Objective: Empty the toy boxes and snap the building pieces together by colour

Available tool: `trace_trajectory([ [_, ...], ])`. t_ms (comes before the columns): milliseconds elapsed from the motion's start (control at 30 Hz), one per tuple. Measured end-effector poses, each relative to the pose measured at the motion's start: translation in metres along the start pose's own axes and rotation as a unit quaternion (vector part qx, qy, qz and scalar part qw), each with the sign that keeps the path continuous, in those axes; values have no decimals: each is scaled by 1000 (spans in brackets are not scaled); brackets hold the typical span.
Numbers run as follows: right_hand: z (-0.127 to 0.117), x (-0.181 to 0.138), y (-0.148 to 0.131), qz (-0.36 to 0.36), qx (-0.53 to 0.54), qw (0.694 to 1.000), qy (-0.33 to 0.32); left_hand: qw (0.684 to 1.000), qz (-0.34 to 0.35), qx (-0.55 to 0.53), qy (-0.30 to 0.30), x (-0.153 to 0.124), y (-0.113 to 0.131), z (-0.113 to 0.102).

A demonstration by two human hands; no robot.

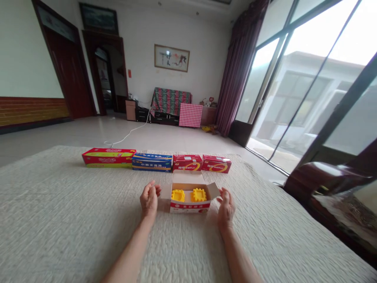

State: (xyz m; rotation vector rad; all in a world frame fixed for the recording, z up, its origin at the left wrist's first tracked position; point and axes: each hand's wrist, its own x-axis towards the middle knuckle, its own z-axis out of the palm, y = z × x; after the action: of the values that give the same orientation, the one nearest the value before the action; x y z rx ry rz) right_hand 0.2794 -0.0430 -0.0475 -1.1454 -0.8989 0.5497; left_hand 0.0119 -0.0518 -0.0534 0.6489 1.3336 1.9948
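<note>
Head view:

1. Open carton (pixel 190 207) sits on the cream quilted cover (pixel 73 224), between the two hands. White with a red band and printing on the front wall; top is open, flaps out to left, right and back.
2. Two yellow notched pieces inside: left piece (pixel 178 195) and right piece (pixel 199 195), square, set apart from each other, both below the raised flap level.
3. Left hand (pixel 149 199) is just beside the left flap (pixel 166 192) — fingers half curled, thumb close to them. Cannot tell if it touches the flap.
4. Right hand (pixel 226 206) is at the outer edge of the right flap (pixel 213 190), fingers bent in toward it. Cannot tell whether it pinches the flap or just sits by it.
5. Behind the carton, a row of closed boxes, left to right: red-and-green box (pixel 110 160), blue box (pixel 152 163), middle red box (pixel 186 164), end red box (pixel 218 165).
6. Past the cover: white cable (pixel 129 135) on the floor, low cabinet (pixel 165 118) with a red checked cloth (pixel 190 115) over it, framed picture (pixel 171 58) on the wall.
7. Right side — purple curtain (pixel 239 63), glass doors, dark wooden chair (pixel 330 171).
</note>
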Motion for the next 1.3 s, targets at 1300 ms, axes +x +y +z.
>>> trace_trajectory([
  [1300, 28, -3, -15, -58, 71, 965, -244, 982, 33, -33, -184, -18, 9, 19],
])
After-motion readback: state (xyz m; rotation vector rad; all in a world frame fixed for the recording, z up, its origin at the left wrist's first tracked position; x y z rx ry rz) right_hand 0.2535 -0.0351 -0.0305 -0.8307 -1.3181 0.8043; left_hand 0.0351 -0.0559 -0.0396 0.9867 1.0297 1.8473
